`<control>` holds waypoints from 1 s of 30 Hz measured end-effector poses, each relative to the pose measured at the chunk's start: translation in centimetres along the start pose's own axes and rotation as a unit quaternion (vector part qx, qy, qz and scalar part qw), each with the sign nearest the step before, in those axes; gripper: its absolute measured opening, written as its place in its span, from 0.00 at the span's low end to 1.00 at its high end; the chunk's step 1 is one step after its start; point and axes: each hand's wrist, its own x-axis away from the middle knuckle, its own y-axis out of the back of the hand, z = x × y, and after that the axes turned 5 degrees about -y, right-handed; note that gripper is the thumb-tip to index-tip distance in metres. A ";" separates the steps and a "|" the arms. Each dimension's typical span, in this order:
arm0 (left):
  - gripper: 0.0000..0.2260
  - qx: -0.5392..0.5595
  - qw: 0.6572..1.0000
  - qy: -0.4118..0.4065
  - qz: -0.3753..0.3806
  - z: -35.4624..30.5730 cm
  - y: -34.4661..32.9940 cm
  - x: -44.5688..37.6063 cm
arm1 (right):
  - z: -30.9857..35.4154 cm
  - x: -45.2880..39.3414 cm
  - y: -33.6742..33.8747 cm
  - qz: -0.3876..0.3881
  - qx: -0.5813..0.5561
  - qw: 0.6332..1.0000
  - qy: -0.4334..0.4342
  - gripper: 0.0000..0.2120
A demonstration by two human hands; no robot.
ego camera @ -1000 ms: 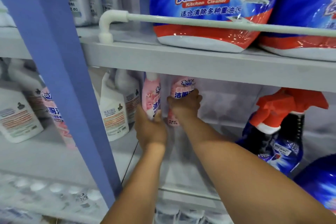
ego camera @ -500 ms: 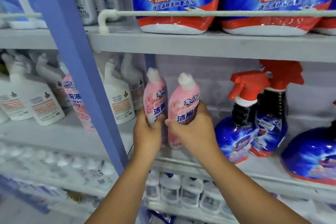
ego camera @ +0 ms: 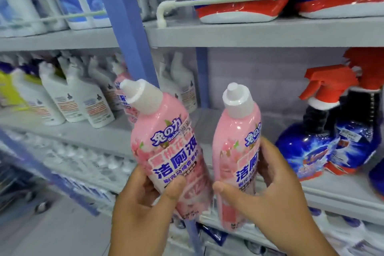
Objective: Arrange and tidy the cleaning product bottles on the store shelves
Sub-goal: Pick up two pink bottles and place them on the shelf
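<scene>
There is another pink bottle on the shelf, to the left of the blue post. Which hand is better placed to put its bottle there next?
Probably the left hand. Its pink bottle already tilts toward the blue post and the shelved pink bottle; the right hand would have to cross over.

Two pink white-capped bottles [ego camera: 166, 147] [ego camera: 236, 151], held upright, left one tilted.

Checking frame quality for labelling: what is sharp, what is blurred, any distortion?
Head view: the two pink bottles read sharp, as do the left hand and right hand; lower-left shelves smear; wide-angle bending slants the blue post; lighting even.
</scene>
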 end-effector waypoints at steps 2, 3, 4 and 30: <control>0.15 -0.007 0.999 -0.006 -0.033 0.5 2.4 -0.6 | 0.2 0.1 -1.9 0.035 0.003 0.999 -0.006 0.44; 0.15 -0.012 0.999 -0.005 -0.046 1.0 3.7 -1.1 | 0.5 0.2 -3.1 0.057 0.001 0.998 -0.001 0.44; 0.16 -0.015 0.998 -0.003 -0.057 1.7 4.9 -1.9 | 0.9 0.3 -4.4 0.078 0.000 0.997 -0.002 0.44; 0.18 -0.138 0.989 -0.018 0.049 18.8 20.1 -34.8 | -0.8 -14.9 -39.1 -0.072 0.062 0.995 -0.039 0.44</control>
